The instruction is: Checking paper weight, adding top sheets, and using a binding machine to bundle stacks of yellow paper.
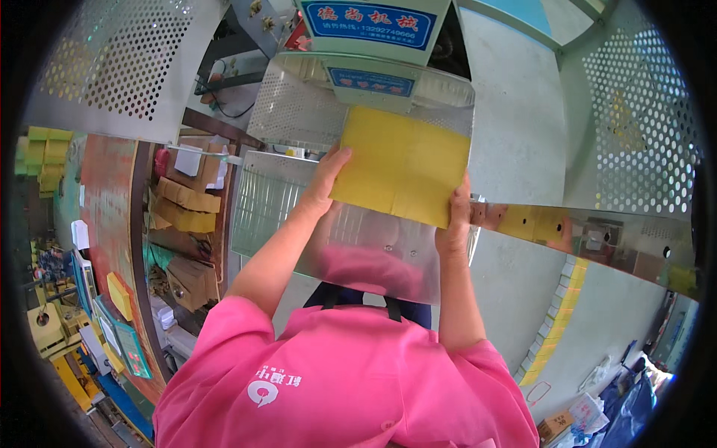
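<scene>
- Both hands were on the yellow sheet — one at each side of it — and it was held up over the shiny metal surface in front of the pink shirt.
- The yellow sheet [403, 166] lay slightly tilted, its right side lower than its left, with a faint crease line running down near its middle; whether it was one layer or several could not be told.
- On the left, the left hand [326, 183] was clamped on the sheet's left edge, a digit showing at the rim, the rest of the grip partly hidden.
- Over on the right, the right hand [457, 216] had closed on the lower right corner, fingers bent at the edge; what lay under the sheet could not be seen.
- Below came the shiny metal surface [358, 233], mirroring the pink shirt [336, 366] — a bright smear of colour there.
- Beyond the sheet stood a pale machine panel with a blue sign [370, 24], and perforated metal guards [635, 127] flanked the scene at both upper sides.
- A metal bar [582, 231] ran off rightward from beside the right hand.
- Off left, brown folded pieces [183, 205] sat on shelving; at right, yellow-and-white stacks [554, 321] lined the floor.
</scene>
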Demonstrator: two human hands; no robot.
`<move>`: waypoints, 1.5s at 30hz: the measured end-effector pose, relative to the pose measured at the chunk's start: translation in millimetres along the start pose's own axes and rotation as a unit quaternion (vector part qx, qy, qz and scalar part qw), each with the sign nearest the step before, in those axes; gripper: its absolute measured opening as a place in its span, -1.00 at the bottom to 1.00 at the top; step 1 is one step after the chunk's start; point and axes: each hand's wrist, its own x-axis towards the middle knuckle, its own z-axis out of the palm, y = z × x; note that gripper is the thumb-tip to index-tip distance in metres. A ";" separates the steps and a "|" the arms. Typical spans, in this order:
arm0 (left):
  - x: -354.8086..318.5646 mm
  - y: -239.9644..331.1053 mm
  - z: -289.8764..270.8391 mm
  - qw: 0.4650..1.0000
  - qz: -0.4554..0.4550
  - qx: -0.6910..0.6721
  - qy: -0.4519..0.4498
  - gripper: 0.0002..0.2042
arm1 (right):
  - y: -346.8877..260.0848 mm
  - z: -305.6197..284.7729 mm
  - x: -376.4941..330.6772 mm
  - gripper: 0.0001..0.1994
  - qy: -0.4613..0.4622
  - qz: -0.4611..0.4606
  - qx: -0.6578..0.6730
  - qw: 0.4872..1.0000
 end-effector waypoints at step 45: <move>-12.9 -9.9 10.0 0.996 0.006 0.091 -0.002 -0.57 | 30.3 -22.6 -19.5 -0.36 0.075 0.062 -0.115 0.989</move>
